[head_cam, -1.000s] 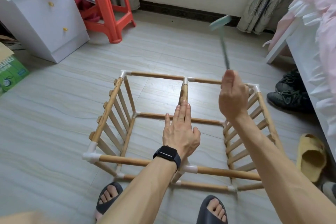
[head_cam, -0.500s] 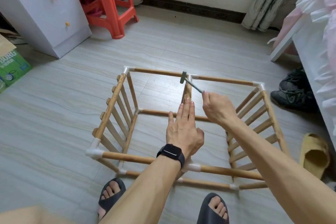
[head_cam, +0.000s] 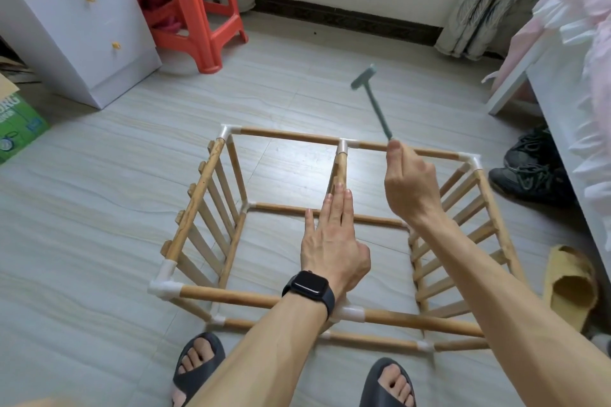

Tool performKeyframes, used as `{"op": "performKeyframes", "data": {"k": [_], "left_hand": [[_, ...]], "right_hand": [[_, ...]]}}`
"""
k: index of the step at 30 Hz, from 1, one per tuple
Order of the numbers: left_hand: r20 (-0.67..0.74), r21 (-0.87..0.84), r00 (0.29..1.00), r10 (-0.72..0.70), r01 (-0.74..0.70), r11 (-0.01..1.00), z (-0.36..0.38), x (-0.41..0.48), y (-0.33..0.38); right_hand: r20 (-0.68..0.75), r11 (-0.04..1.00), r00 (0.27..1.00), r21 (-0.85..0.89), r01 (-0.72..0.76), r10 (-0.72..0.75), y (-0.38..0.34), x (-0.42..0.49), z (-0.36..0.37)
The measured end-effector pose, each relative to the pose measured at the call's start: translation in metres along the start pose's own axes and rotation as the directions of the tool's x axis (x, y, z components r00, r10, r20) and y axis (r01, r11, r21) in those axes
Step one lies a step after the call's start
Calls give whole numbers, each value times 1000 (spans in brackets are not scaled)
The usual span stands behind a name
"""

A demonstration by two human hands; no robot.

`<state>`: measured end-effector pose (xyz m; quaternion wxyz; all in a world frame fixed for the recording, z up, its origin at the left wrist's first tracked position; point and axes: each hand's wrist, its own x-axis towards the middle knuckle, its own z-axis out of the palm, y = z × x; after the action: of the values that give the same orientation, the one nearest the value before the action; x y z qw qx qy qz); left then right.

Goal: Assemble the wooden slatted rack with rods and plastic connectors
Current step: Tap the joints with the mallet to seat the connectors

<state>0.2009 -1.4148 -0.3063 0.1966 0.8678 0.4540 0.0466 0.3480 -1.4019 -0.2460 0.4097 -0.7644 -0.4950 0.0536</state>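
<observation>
Head view: left hand (head_cam: 334,241) flat on rod (head_cam: 340,165), right hand (head_cam: 410,188) around hammer (head_cam: 376,106).

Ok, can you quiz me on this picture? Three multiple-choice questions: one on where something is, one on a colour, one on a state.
1. The left hand lies: A on the middle rod of the rack; B on a chair; C in a pocket.
2. The stool is: A blue; B red-orange; C green.
3. The hammer is: A dropped; B held up in the right hand; C tucked under an arm.
Answers: 1 A, its straight fingers lie along the rod; 2 B, its legs are plainly red-orange; 3 B, its head is in the air above the rack's far rail.
</observation>
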Motion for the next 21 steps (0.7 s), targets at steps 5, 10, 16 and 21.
{"op": "performKeyframes", "data": {"k": [5,10,16,21], "left_hand": [[-5,-4,1000,-3,3,1000,2,2,0],[-4,4,1000,-1,1,1000,2,1,0],[6,-10,1000,-1,1,1000,3,1,0],[8,-17,1000,-1,2,1000,2,3,0]], "right_hand": [[-20,1000,1000,-6,-9,9,7,-1,17],[67,979,986,-147,-142,153,23,-2,26],[146,934,955,-290,-208,258,14,2,25],[219,913,910,-295,-281,351,6,-4,23]]}}
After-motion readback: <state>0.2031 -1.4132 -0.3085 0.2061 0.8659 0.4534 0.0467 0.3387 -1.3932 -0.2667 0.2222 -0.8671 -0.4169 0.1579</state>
